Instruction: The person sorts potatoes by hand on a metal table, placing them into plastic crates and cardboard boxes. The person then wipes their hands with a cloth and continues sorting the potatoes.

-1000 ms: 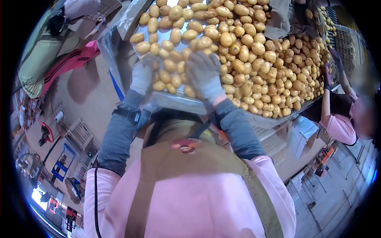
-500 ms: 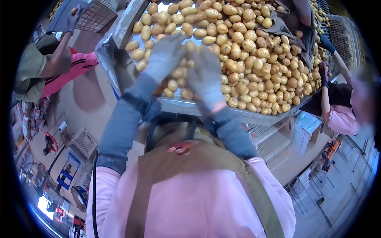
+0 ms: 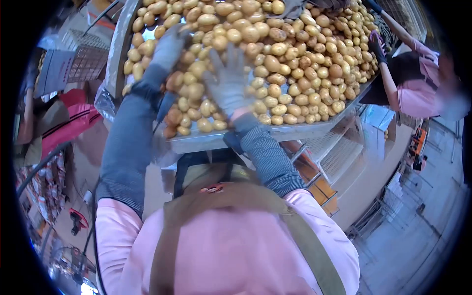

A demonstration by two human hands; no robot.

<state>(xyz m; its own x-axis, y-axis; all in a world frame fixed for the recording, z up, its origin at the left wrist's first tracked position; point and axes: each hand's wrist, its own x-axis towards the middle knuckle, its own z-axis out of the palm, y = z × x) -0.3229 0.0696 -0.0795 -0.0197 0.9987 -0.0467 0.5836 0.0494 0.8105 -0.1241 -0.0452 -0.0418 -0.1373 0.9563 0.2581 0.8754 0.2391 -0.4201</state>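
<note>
Yellow-brown potatoes [image 3: 305, 73] cover a metal-edged table [image 3: 201, 141]. My left hand [image 3: 169, 47], in a grey glove, rests among potatoes at the table's left part; its fingertips are blurred and partly hidden, so its grip is unclear. To its right, my right hand [image 3: 227, 81], also gloved, lies over the potatoes with fingers spread and nothing held. Several potatoes [image 3: 191, 91] lie between my two hands and near the front rim. Blue-grey sleeves cover both forearms.
A person [image 3: 418, 83] in pink stands at the table's right, a dark-gloved hand [image 3: 377, 46] near the potatoes. Another person [image 3: 59, 125] is at the left, near a crate [image 3: 88, 64]. A grey cloth [image 3: 290, 9] lies on the potatoes at the top. Below the table are crates [image 3: 339, 152].
The view has shifted, and the table appears further left and higher. My hands have moved apart, and my right hand's fingers now show spread. More potatoes show between them.
</note>
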